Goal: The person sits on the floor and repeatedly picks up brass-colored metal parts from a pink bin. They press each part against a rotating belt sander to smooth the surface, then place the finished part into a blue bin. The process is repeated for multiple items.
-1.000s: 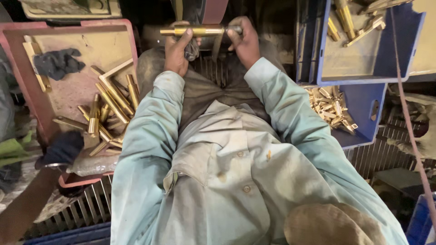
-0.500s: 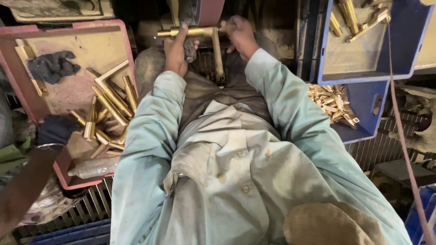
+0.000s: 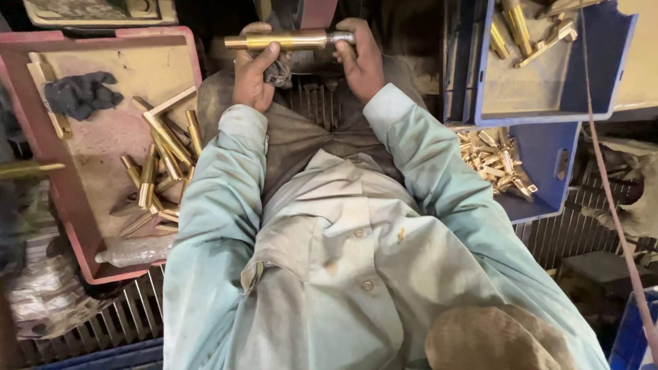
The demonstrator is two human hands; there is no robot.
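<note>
I hold a brass rod (image 3: 288, 41) level across the top of the view, right under a machine part with a dark red housing (image 3: 317, 12). My left hand (image 3: 252, 77) grips the rod's left half, thumb up along it. My right hand (image 3: 362, 63) holds the greyer, duller right end. Both sleeves are pale green. A small dark rag or glove piece hangs under my left hand's fingers.
A red tray (image 3: 48, 199) on the left carries several brass L-shaped parts (image 3: 161, 161) and a dark cloth (image 3: 81, 92). On the right stand two blue bins, the upper bin (image 3: 541, 103) with a few brass pieces, the lower bin (image 3: 548, 199) with many small ones. Metal grating lies underneath.
The rod and both hands have come slightly down and away from the machine. A second brass piece that hung down by the rod half a second ago is gone from view.
</note>
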